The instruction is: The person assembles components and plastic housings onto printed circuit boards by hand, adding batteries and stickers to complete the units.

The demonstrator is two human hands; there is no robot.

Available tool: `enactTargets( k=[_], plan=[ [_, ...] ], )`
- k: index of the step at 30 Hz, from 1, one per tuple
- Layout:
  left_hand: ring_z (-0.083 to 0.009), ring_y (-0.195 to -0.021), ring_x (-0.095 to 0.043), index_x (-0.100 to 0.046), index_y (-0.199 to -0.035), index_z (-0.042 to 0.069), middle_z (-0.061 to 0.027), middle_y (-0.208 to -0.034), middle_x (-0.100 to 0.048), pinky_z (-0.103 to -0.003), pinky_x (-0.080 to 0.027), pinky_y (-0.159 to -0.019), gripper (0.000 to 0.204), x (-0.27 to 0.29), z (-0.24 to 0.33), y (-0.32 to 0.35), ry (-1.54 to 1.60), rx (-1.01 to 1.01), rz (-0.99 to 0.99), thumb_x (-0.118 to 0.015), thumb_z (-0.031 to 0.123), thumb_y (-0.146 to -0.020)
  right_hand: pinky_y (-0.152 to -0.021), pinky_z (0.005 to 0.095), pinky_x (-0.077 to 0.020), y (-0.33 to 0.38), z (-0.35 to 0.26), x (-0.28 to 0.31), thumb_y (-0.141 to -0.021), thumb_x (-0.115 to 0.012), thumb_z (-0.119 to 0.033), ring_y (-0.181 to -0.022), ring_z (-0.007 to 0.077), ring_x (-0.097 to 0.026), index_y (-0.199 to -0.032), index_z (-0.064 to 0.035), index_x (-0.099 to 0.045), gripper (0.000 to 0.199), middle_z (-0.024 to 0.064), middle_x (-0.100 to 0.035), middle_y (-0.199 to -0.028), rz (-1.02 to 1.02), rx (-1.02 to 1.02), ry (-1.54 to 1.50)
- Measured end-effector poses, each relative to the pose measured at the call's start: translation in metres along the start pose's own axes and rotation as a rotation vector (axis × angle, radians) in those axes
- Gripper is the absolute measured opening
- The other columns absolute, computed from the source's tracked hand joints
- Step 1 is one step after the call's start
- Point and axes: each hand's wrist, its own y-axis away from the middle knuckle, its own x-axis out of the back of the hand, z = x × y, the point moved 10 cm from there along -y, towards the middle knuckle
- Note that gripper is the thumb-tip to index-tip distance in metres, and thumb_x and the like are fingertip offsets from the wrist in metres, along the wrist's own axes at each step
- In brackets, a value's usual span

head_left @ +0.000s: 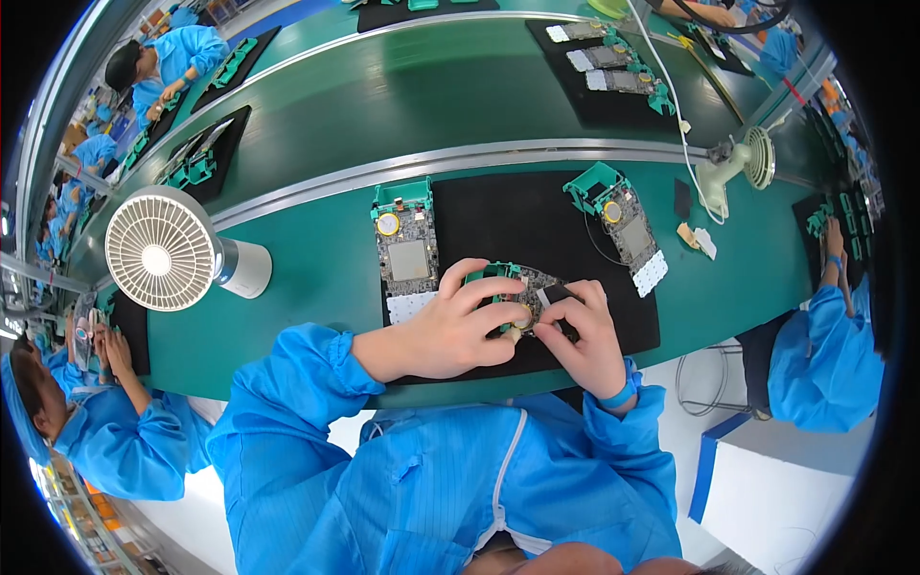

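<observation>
Both hands meet over the black mat [575,331] near the front edge of the green table [307,278], working on one circuit board in a teal frame [522,287]. The left hand [450,331] is clenched around the near-left side of that assembly, fingers curled over its top and thumb underneath, pinning it just above the mat. The right hand [580,335] pinches at the board's right side, where a small dark strip [558,294] sits between fingertips and board; whether the strip is already stuck down or only held cannot be told. A small round gold-coloured part [522,321] shows at the lower edge of the board between the two hands.

As a judgement of progress: this board is mid-step, in the hands and not yet set down. Two more boards lie on the same mat. One, toward the mat's far-left corner [406,251], lies flat with a yellow round part, a grey shield and a white keypad strip at its near end. The other, toward the far-right corner [623,218], has the same parts plus a thin black lead trailing off it. Which of these are finished and which are waiting cannot be read from here.

A white desk fan [158,251] stands at the left of the table; people in blue coats work at either side.
</observation>
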Motion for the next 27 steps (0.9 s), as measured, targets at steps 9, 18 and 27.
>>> enactTargets(
  k=[9,18,27],
  plan=[
    [-0.0324,-0.123,-0.046,-0.058,-0.078,0.012,-0.006,-0.109,-0.057,-0.064,-0.031,-0.104,0.011,-0.002,-0.007,0.0,0.145,0.058,0.003,-0.069,0.011,-0.075,-0.079,0.0393,-0.041,-0.002,0.001,0.001,-0.072,-0.076,-0.007,-0.093,0.029,-0.05,-0.078,-0.0101,-0.063,0.014,0.0085,-0.054,-0.094,-0.04,0.009,-0.008],
    [-0.0371,-0.121,-0.047,-0.056,-0.075,0.011,-0.0086,-0.113,-0.055,-0.065,-0.03,-0.104,0.02,-0.009,-0.01,-0.005,0.196,0.099,-0.082,-0.074,0.005,-0.072,-0.078,0.0392,-0.0405,-0.007,-0.003,0.0,-0.073,-0.074,-0.007,-0.093,0.0293,-0.05,-0.078,-0.0098,-0.063,0.012,0.0089,-0.053,-0.095,0.02,-0.078,0.09],
    [-0.0326,-0.119,-0.047,-0.057,-0.079,0.012,-0.0061,-0.108,-0.054,-0.061,-0.033,-0.1,0.02,-0.007,-0.012,-0.005,0.186,0.108,-0.034,-0.075,0.01,-0.07,-0.08,0.0388,-0.0397,-0.003,-0.001,-0.001,-0.073,-0.074,-0.008,-0.094,0.0292,-0.05,-0.078,-0.0096,-0.063,0.012,0.0091,-0.053,-0.095,-0.012,-0.074,0.059]
  ],
)
